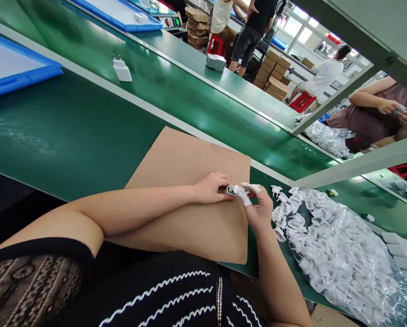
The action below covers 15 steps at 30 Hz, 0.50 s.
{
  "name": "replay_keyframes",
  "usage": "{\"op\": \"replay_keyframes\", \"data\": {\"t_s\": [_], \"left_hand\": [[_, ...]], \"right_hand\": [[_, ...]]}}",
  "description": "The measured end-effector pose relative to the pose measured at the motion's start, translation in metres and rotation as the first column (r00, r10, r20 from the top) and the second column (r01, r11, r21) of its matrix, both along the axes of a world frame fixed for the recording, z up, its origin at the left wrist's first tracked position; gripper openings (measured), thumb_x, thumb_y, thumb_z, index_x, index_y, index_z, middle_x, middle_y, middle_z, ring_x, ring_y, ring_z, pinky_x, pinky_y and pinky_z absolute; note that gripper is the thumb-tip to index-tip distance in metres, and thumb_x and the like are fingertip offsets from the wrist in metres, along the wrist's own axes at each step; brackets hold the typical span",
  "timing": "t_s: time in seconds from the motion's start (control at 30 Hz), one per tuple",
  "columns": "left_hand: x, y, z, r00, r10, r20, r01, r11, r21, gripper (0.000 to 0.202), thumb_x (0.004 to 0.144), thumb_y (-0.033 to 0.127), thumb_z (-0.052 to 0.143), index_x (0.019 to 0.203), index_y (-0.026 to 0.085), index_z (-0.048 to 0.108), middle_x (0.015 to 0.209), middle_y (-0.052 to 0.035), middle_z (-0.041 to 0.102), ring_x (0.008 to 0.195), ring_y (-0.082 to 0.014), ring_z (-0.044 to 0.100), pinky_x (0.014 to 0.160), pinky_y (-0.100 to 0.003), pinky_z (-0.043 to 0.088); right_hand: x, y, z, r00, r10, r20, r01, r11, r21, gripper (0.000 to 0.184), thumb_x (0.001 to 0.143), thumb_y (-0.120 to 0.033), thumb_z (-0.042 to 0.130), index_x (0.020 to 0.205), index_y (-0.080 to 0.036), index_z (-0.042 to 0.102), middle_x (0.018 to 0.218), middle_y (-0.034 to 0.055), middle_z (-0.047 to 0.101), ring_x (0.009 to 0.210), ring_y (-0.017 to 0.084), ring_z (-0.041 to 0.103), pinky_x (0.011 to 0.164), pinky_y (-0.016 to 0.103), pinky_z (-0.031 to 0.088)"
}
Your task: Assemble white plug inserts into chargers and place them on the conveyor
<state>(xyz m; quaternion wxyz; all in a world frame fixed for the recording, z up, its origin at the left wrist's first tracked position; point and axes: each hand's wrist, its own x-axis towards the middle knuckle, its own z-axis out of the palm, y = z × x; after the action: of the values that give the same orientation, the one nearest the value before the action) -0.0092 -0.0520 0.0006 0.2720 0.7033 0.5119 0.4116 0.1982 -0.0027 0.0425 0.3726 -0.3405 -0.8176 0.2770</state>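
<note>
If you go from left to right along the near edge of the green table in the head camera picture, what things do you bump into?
Brown cardboard sheet → left hand → small white part pinched by both hands → right hand with taped fingertips → loose white plug parts → clear bag of white parts.

- A white charger plug [122, 69] stands on the green conveyor belt [176, 91], near its left edge.
- Blue-framed trays [9, 68] lie at the far left.
- Stacked cardboard boxes [273, 72] and red stools [301, 101] stand beyond the belt, beside other people [247, 32].
</note>
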Motion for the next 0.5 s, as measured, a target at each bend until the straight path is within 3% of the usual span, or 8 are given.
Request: {"op": "replay_keyframes", "data": {"t_s": [0.07,0.2,0.5], "left_hand": [[0.0001,0.0004,0.0005,1.0,-0.006,-0.003,0.006,1.0,0.0,0.023,0.086,0.039,0.076,0.103,0.024,0.078,0.106,-0.0055,0.074,0.101,-0.0237,0.064,0.097,-0.037,0.047],[0.0004,0.0005,0.0019,1.0,-0.024,-0.002,0.024,1.0,0.013,0.02,0.088,0.039,0.074,0.098,0.023,0.078,0.103,-0.0054,0.073,0.099,-0.0235,0.063,0.094,-0.036,0.047],[0.0007,-0.0002,0.001,1.0,-0.005,0.007,0.005,1.0,-0.004,0.025,0.088,0.043,0.076,0.097,0.02,0.076,0.104,-0.0072,0.073,0.098,-0.0238,0.063,0.094,-0.037,0.046]], "right_hand": [[-0.0005,0.0019,-0.0024,0.992,0.041,0.116,-0.056,0.989,0.135,0.022,0.094,-0.033,0.068,0.114,-0.029,0.075,0.099,0.0064,0.073,0.096,0.025,0.064,0.088,0.043,0.054],[-0.0047,0.0042,-0.0056,0.973,0.141,0.182,-0.172,0.971,0.165,0.025,0.098,-0.028,0.06,0.12,-0.028,0.071,0.108,0.0076,0.072,0.103,0.025,0.066,0.089,0.04,0.054],[-0.0094,0.0024,-0.0056,0.965,0.076,0.249,-0.155,0.937,0.314,0.027,0.099,-0.021,0.055,0.121,-0.025,0.069,0.107,0.0082,0.073,0.1,0.025,0.066,0.086,0.039,0.055]]}}
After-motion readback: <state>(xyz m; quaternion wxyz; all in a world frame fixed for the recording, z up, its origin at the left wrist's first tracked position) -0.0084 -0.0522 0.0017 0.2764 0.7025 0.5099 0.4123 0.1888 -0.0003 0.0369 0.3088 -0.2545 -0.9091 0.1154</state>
